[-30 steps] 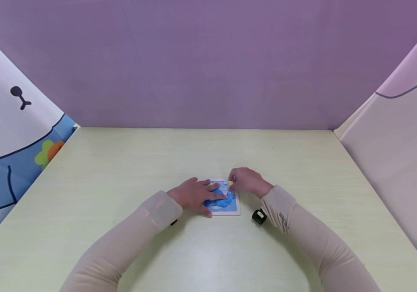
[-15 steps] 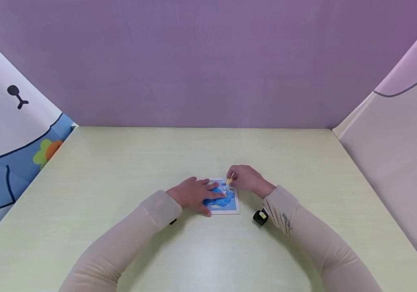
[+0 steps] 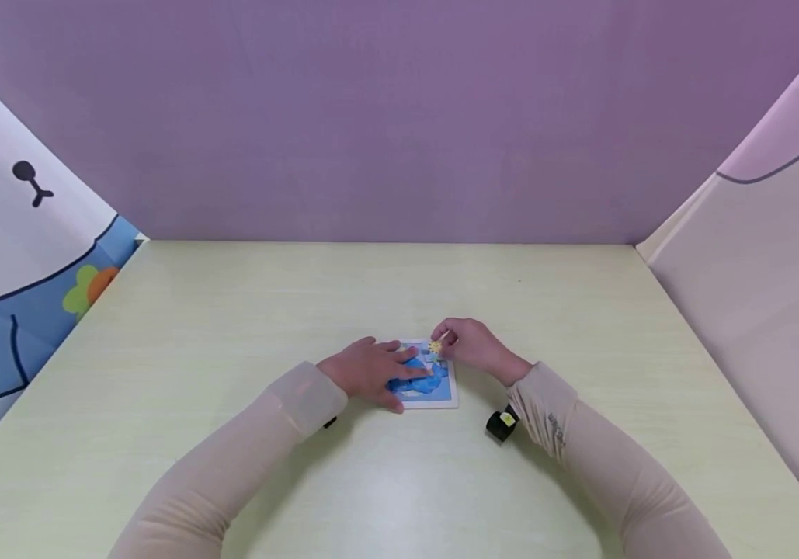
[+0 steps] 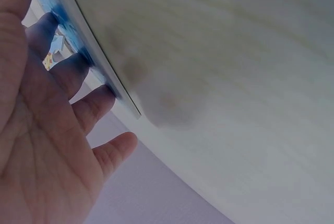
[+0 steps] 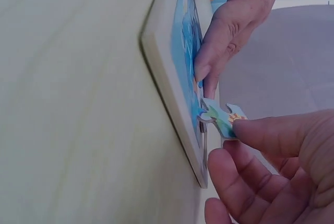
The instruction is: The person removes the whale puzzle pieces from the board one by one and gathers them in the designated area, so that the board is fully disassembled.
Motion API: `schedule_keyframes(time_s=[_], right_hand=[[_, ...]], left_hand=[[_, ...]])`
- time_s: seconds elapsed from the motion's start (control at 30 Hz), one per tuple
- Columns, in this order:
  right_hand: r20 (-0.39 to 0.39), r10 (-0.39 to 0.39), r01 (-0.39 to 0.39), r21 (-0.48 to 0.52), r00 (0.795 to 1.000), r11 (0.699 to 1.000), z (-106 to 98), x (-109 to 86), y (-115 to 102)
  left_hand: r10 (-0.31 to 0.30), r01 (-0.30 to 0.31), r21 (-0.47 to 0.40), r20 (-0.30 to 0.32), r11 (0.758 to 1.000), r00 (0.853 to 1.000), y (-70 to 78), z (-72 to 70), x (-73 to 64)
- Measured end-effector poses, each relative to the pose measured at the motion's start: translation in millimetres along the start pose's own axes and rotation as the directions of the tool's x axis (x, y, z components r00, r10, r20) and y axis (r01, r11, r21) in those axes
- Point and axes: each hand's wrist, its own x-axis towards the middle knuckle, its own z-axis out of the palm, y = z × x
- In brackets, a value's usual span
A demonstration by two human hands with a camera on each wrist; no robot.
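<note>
A small framed jigsaw puzzle with a blue picture and a pale border lies on the table. Spread over its left part is my left hand, fingers extended and fingertips resting on the picture. At the puzzle's upper right, my right hand pinches a puzzle piece between thumb and fingers. The piece bears a yellow sun on light blue and green. In the right wrist view it stands tilted out from the board, one edge right at the puzzle's surface beside a gap. My left palm hides much of the picture's left side.
The pale wooden table reaches back to a purple wall panel. Printed cloth panels stand at the left and right. A black wrist camera hangs below my right sleeve, close over the table.
My right hand has brought the sun piece up from the board's upper right corner and slightly left, so its face now shows more. The left hand stays in place.
</note>
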Motion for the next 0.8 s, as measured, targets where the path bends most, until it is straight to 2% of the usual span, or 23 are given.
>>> schedule_keyframes(time_s=[0.23,0.8], right_hand=[[-0.027,-0.022,0.023,0.041,0.999,0.999,0.4,-0.5,2.5],[-0.070,-0.033,0.034,0.025,0.997,0.999,-3.1,-5.4,6.4]], left_hand=[[-0.012,0.012,-0.015,-0.002,1.000,1.000,-0.2,-0.1,-0.7],[-0.006,0.006,-0.034,0.003,0.999,1.000,-0.6,-0.5,-1.6]])
